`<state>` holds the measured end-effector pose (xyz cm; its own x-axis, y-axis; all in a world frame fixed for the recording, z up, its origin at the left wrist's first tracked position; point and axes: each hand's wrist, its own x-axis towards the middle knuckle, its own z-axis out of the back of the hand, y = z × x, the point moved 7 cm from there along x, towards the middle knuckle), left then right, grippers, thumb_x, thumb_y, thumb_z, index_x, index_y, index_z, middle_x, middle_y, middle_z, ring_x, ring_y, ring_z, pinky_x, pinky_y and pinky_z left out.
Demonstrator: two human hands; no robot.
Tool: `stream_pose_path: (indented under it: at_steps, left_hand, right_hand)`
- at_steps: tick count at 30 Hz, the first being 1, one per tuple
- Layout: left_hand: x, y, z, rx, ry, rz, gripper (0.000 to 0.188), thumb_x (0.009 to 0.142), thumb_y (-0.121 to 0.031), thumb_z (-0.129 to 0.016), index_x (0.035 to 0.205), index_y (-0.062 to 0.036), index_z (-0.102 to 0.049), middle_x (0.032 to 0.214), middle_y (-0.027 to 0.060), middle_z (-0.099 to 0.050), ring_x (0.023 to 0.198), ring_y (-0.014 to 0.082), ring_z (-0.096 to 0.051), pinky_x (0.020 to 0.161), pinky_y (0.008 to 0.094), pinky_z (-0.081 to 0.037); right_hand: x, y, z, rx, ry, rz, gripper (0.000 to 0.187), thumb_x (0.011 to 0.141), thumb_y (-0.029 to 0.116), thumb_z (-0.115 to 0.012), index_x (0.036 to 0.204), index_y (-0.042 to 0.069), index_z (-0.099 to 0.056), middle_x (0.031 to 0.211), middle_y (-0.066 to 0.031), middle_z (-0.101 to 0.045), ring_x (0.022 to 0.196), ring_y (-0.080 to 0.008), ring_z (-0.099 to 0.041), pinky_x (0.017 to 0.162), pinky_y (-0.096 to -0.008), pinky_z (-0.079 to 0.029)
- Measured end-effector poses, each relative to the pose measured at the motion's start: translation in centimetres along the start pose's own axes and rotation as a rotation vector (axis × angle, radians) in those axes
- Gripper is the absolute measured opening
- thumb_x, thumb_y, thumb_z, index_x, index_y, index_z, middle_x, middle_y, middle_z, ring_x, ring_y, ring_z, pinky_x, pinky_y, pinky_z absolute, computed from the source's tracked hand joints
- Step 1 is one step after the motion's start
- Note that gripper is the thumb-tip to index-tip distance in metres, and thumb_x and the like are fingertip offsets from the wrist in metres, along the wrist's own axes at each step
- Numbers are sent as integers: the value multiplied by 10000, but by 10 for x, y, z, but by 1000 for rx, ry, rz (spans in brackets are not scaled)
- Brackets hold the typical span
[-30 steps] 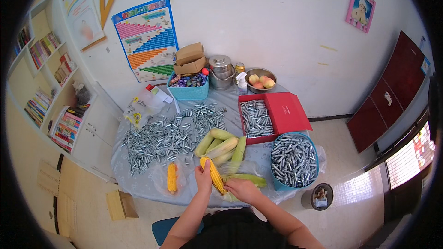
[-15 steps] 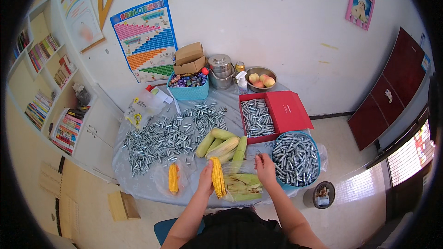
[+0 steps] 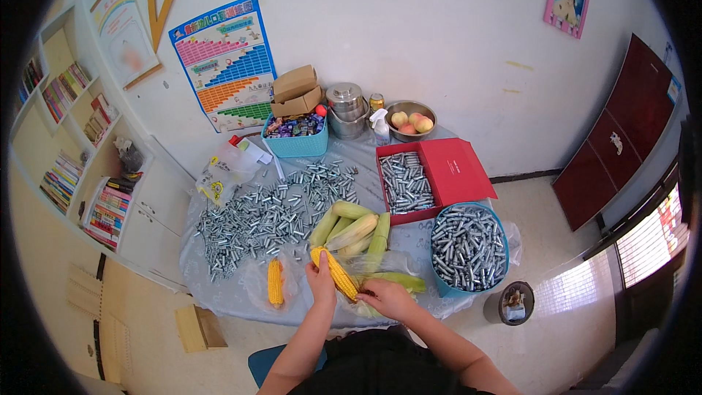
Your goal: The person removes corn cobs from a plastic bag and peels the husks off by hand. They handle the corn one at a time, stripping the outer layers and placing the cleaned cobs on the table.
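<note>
My left hand [image 3: 320, 282] is closed around a husked yellow corn cob [image 3: 336, 275], which tilts down to the right. At the cob's lower end, the fingers of my right hand [image 3: 387, 298] are pinched together against it; my hand hides part of that tip. Just beyond lie several green, unhusked ears of corn [image 3: 352, 232] in a pile. Peeled green husks [image 3: 402, 280] spread on clear plastic behind and beneath my right hand. To the left, another husked corn cob [image 3: 275, 282] rests on a clear plastic bag [image 3: 255, 284].
Loose metal cylinders [image 3: 252, 223] cover the table's left half. More fill a red box [image 3: 439, 208] and a blue tub [image 3: 504, 245] at right. A blue basket [image 3: 296, 146], a steel pot [image 3: 345, 130] and a fruit bowl [image 3: 431, 113] stand behind. A bin [image 3: 494, 309] is on the floor.
My right hand has come left and down from beside the blue tub to the cob's lower end. The cob in my left hand has tilted, its top swinging left.
</note>
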<state>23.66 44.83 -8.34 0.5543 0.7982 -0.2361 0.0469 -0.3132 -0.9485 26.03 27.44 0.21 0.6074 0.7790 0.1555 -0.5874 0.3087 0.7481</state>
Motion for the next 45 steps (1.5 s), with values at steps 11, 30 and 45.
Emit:
stream_pose_path:
  at_steps: [11, 30, 45]
  left_hand:
    - [-12, -19, -8, 59, 107, -73, 347, 857, -294, -591, 961, 15, -469, 831, 59, -557, 705, 89, -503, 629, 217, -417]
    - [-38, -1, -30, -188, 552, 489, 535, 887, -546, -348, 1019, -58, -523, 832, 65, -569, 661, 153, -561, 558, 273, -478]
    - [-34, -10, -28, -176, 431, 296, 544, 898, -528, -346, 1025, -27, -517, 813, 76, -567, 683, 163, -553, 594, 288, -469]
  right_hand:
    - [-2, 17, -1, -76, -13, 168, 139, 788, 177, -559, 817, 42, -539, 778, -126, -572, 745, -308, -568, 642, -391, -463]
    - [-24, -116, 34, 748, -379, -464, 178, 892, 169, -507, 957, 9, -552, 818, -26, -598, 641, -89, -534, 578, -216, -446]
    - [-19, -6, -11, 283, -46, -59, 260, 817, 270, -596, 907, 26, -578, 794, -145, -595, 687, -279, -590, 631, -343, -471]
